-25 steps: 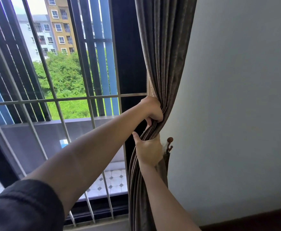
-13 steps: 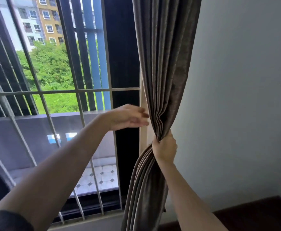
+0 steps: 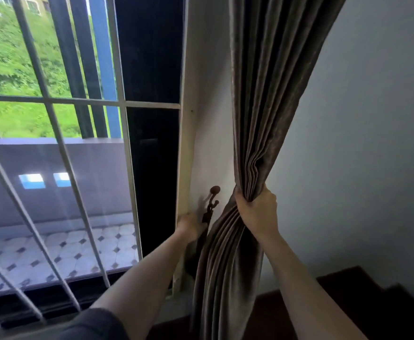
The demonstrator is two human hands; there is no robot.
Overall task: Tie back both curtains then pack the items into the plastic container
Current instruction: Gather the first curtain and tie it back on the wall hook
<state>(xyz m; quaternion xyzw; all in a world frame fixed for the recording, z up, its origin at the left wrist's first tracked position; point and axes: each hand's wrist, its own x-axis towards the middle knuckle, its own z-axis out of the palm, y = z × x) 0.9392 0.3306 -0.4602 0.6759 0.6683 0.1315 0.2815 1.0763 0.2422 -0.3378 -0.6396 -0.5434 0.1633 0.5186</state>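
Note:
A brown-grey pleated curtain (image 3: 269, 94) hangs beside the window's right edge. My right hand (image 3: 257, 212) grips it bunched at mid height and holds it off to the right, away from the wall. A dark brown tieback hook (image 3: 214, 191) with a round knob is fixed to the white wall strip, and a dark tieback strap (image 3: 204, 224) hangs down from it. My left hand (image 3: 191, 228) is low beside the hook with its fingers around the strap. The plastic container and the items are out of view.
A window (image 3: 53, 168) with white metal bars fills the left, showing a balcony and greenery outside. The white window frame post (image 3: 186, 143) stands left of the hook. A plain wall (image 3: 360, 143) is on the right, with dark brown skirting (image 3: 348, 290) below.
My left hand let go of the curtain, dropped down and reached the strap under the hook. My right hand pulled the bunched curtain to the right, uncovering the hook.

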